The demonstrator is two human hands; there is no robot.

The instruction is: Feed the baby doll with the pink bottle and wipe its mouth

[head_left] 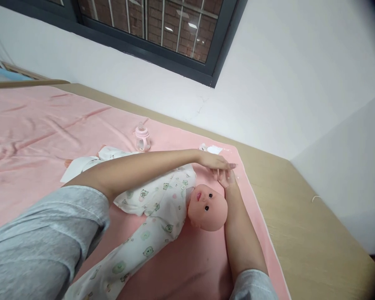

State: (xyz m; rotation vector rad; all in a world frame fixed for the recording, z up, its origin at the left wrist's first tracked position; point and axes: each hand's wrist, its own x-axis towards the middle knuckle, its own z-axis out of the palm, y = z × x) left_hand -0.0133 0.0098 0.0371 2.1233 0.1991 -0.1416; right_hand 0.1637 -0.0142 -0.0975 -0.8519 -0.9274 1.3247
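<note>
A baby doll [208,208] lies on its back on a pink blanket [187,262], its bald head toward the right. It wears a white suit [165,196] printed with green bears. My left hand [217,160] reaches across over the doll's body, its fingers stretched out and lying over my right hand. Beside the doll's head, my right hand [226,178] is raised under the left, palm partly showing and fingers partly covered. The two hands touch. I see no object between them, though the overlap hides part of the palms.
A pink-topped baby bottle [143,137] with handles stands behind the doll. A small white sheet or label [214,149] lies near the blanket's far edge. The blanket covers a wooden surface [287,208] against a white wall [268,83], below a dark-framed window [162,29].
</note>
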